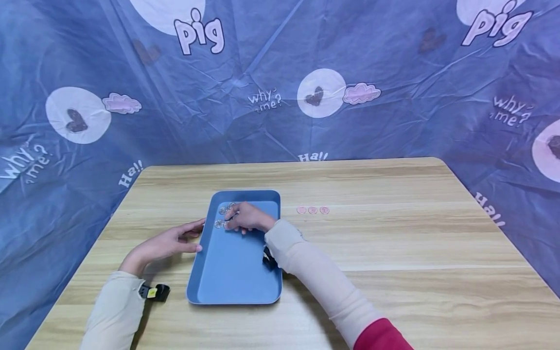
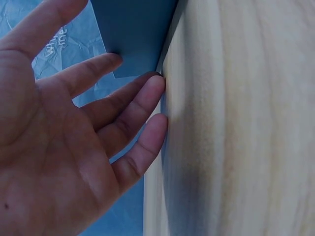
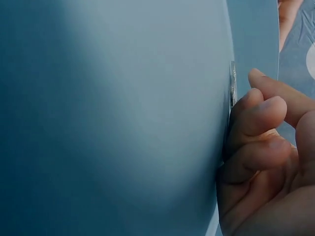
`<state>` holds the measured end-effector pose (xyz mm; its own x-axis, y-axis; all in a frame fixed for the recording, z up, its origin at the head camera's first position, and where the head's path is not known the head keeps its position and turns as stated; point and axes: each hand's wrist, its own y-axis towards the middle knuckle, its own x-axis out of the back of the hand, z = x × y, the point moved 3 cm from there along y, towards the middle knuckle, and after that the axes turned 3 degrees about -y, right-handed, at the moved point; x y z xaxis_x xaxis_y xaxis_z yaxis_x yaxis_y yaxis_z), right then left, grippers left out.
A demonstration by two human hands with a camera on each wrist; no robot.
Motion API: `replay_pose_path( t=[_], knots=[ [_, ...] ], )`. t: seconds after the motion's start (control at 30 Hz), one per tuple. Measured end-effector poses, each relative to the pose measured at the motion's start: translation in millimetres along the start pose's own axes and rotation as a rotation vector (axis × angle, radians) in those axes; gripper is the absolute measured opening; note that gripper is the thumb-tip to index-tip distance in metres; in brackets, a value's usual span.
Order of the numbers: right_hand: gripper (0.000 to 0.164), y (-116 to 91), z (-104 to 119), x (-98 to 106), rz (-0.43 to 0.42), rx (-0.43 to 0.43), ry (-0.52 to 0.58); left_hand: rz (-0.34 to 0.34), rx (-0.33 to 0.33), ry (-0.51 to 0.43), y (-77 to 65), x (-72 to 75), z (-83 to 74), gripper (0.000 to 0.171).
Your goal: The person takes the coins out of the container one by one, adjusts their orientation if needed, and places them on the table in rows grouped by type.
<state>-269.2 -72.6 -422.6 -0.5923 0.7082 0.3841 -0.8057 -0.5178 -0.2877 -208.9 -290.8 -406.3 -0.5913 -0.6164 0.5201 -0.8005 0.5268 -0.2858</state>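
My right hand (image 1: 248, 217) reaches into a blue tray (image 1: 236, 277), its curled fingertips at the small clear patterned discs near the far left. One disc (image 1: 218, 224) lies just left of the fingertips; others (image 1: 223, 210) lie a little farther back. Another is partly covered by the fingers, and whether they pinch it is hidden. In the right wrist view a disc (image 3: 234, 84) appears edge-on against the tray floor beside the fingers (image 3: 268, 110). Beside the tray's left wall, my left hand (image 1: 164, 243) has loosely spread fingers, with fingertips at that wall and nothing held.
Three pink round discs (image 1: 312, 210) lie in a row on the wooden table (image 1: 393, 233), right of the tray. A blue printed cloth (image 1: 245, 131) hangs behind the table and along its sides.
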Motion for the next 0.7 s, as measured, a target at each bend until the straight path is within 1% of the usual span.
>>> replay_pose_path(
  t=[0.23,0.43,0.57,0.7],
  knots=[
    [0.015,-1.5,-0.5,-0.4,-0.036,-0.025,-0.029,-0.003,0.001,-0.002,0.1,-0.2,-0.4,0.08],
    [0.014,-3.6,1.1,-1.3,-0.056,-0.045,-0.07,-0.005,0.001,-0.002,0.8,-0.3,-0.3,0.081],
    [0.014,-4.2,1.6,-1.8,-0.057,-0.042,-0.078,-0.005,0.005,0.001,0.7,0.0,0.4,0.081],
    [0.015,-4.1,2.8,-2.1,-0.053,-0.037,-0.109,-0.005,0.003,0.001,0.7,0.5,1.3,0.081]
  ],
)
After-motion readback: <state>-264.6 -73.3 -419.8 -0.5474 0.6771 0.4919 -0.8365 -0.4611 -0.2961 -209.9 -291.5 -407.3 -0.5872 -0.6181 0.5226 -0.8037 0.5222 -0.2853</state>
